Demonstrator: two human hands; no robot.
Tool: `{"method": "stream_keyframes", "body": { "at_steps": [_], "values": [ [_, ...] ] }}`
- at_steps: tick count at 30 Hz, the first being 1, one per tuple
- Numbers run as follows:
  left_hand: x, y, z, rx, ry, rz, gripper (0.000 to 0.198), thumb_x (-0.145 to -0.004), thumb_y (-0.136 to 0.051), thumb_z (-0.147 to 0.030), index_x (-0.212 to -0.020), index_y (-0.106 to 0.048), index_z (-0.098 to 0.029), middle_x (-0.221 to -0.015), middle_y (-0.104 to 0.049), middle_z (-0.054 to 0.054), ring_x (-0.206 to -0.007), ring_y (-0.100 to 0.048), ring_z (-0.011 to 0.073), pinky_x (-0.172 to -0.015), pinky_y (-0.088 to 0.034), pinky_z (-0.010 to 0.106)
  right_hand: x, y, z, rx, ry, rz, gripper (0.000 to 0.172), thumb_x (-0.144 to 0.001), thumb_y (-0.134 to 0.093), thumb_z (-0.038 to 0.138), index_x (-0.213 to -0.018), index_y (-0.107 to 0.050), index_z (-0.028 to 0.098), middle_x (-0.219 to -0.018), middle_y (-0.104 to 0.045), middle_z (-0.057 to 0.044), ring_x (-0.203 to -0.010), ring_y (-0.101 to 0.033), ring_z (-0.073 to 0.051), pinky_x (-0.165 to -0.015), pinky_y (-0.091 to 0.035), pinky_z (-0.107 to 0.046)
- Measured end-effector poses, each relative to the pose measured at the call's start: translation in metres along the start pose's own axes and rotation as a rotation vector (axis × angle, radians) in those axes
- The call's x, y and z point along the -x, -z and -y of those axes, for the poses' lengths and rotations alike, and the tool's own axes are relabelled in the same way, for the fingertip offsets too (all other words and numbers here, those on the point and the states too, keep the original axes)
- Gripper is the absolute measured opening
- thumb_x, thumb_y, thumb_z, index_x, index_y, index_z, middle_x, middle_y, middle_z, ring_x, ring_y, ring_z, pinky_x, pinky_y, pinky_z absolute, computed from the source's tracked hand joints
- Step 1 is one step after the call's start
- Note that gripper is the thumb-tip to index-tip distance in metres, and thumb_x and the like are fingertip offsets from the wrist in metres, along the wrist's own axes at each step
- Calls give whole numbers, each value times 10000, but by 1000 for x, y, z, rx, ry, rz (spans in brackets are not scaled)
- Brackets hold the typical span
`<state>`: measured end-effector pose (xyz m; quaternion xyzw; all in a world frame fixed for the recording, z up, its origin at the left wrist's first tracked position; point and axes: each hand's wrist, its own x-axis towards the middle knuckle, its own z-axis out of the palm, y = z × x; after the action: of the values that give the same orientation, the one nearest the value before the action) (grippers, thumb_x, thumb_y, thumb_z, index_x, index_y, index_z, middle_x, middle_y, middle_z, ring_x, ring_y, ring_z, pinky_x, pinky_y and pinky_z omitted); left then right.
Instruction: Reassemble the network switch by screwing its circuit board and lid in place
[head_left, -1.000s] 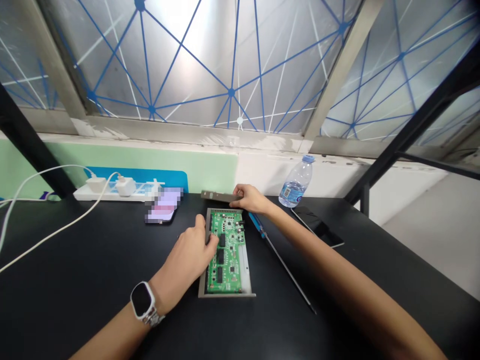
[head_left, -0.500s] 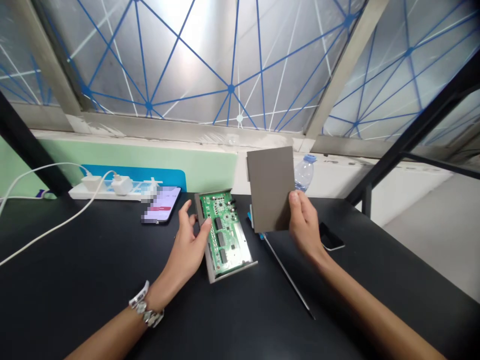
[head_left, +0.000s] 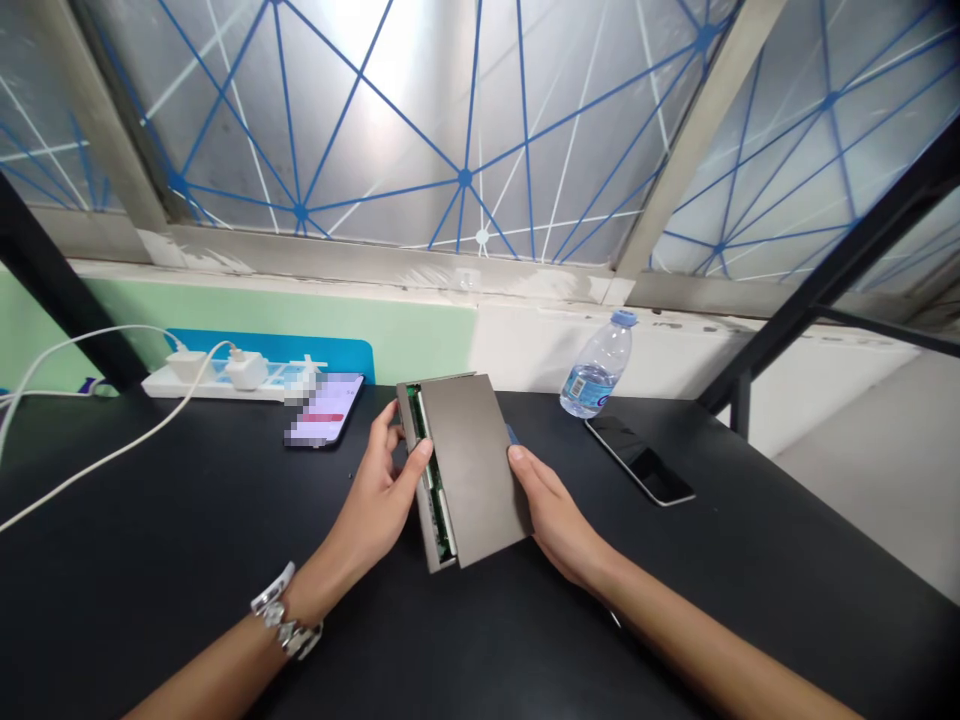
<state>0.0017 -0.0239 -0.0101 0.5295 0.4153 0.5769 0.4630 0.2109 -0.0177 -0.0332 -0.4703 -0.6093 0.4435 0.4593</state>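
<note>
1. Your left grip (head_left: 381,490) is closed narrowly on the case base (head_left: 433,552); thumb and fingertips pinch its left wall about midway along.
2. Your right grip (head_left: 551,505) holds the grey cover (head_left: 472,455); its fingers lie along the cover's right edge toward the close corner, palm turned inward.
3. The cover sits directly between the two grips; it lies over the base but is shifted toward the right grip, so a thin strip of green board (head_left: 441,528) shows on the left-grip side.
4. The long axis of cover and base runs away from you; the far end leans toward the left grip's side and the near end toward the right grip's; each grip meets a long side, so neither is nearer.
5. Whether the cover lies flat on the base or tipped, I cannot tell; nor can I tell whether the base rests on the black counter (head_left: 187,560) or is lifted just off it.
6. Between the grips, count one cover, one base and one board.
7. Beyond the right grip, count one water bottle (head_left: 596,375) and one dark phone (head_left: 641,460); a blue tool handle (head_left: 512,433) peeks out just past the right fingertips.
8. Beyond the left grip, count one lit phone (head_left: 322,420), one power strip (head_left: 217,383) carrying two white plugs, and white cables (head_left: 75,478) trailing off further left; one watch (head_left: 283,615) sits behind the left grip on your wrist.
</note>
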Motion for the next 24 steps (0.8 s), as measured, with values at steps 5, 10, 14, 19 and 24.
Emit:
{"method": "stream_keyframes", "body": {
  "at_steps": [5,10,14,19,24],
  "values": [
    [1,0,2,-36,30,-6,680,-957,-556,-401,-1538,-227,-269,-1558,-400,146,-1401,-422,339,-1047,-492,515,1,-2,1,61,-75,-54,584,-954,-401,639,-1354,-597,260,-1323,-652,-90,-1323,-521,-288,-1088,-427,-503],
    [2,-1,2,-16,44,3,679,-954,-574,-404,-1532,-239,-280,-1564,-390,144,-1416,-398,344,-1045,-494,522,2,-4,11,17,-106,-18,532,-953,-426,623,-1220,-659,227,-1183,-701,-92,-1218,-581,-283,-1080,-409,-470],
    [2,-1,-2,6,51,31,698,-948,-586,-410,-1523,-215,-273,-1556,-398,143,-1400,-420,340,-1055,-487,505,3,-4,10,-35,-143,-26,450,-936,-485,609,-1050,-682,221,-1049,-711,-75,-1089,-624,-268,-981,-469,-414],
    [3,-3,-2,57,62,59,723,-941,-602,-412,-1520,-187,-289,-1554,-396,141,-1385,-443,330,-1100,-443,501,3,-5,13,-126,-140,48,394,-951,-500,567,-1071,-659,228,-1061,-706,-66,-1020,-640,-245,-939,-491,-397],
    [4,-5,0,113,44,57,740,-927,-624,-402,-1525,-202,-296,-1548,-407,141,-1402,-421,326,-1129,-411,502,6,-5,23,-128,-146,72,400,-949,-512,557,-1139,-662,238,-1194,-680,-91,-1114,-628,-255,-959,-517,-408]
  ]
}}
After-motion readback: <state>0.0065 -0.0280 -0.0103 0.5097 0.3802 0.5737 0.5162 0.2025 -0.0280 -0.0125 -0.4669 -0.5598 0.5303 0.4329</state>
